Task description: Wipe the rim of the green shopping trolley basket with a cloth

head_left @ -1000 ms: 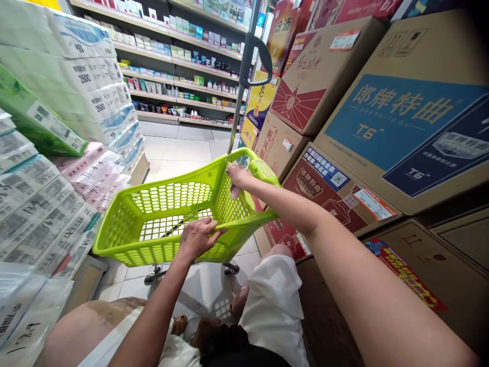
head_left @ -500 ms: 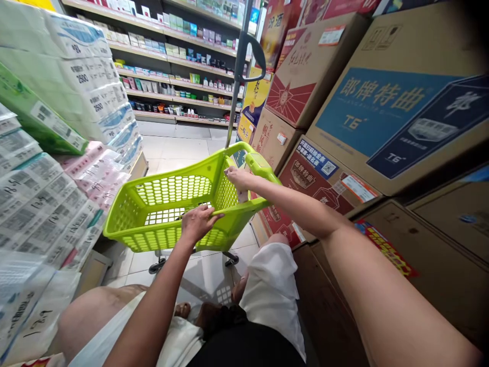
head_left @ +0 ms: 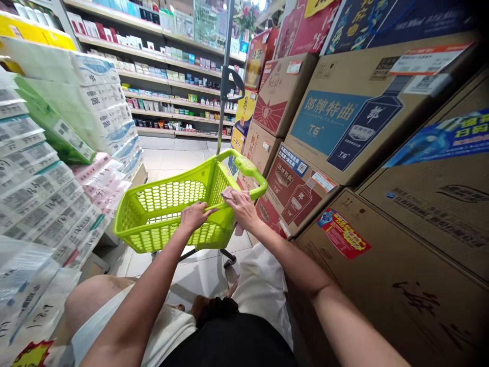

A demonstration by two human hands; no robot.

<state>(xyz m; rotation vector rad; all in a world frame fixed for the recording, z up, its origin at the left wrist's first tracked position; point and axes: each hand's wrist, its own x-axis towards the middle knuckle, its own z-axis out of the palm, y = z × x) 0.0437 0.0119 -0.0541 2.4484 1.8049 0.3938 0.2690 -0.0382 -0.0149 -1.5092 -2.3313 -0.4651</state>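
Note:
A lime-green wheeled shopping basket (head_left: 151,239) with lattice sides stands in front of me, with a tall grey pull handle (head_left: 224,89) rising behind it. My left hand (head_left: 194,216) is closed over the near rim, thumb stretched along it. At the near right corner of that rim, my right hand (head_left: 243,208) presses down a pale pink cloth (head_left: 229,193). Part of the cloth hangs below the hand, outside the basket; the rest is hidden under the fingers. Through the lattice the basket's inside shows no goods.
Stacked liquor cartons (head_left: 324,117) rise close on my right. Packs of tissue paper (head_left: 34,188) are piled on my left. Shelves (head_left: 171,81) of small boxes and bottles stand across the tiled floor (head_left: 164,150). A basket wheel (head_left: 229,261) rests near my feet.
My right hand has moved from the basket's inner right end wall back toward me, onto the near right corner, with the cloth. My left hand stays on the near rim. The view has shifted right.

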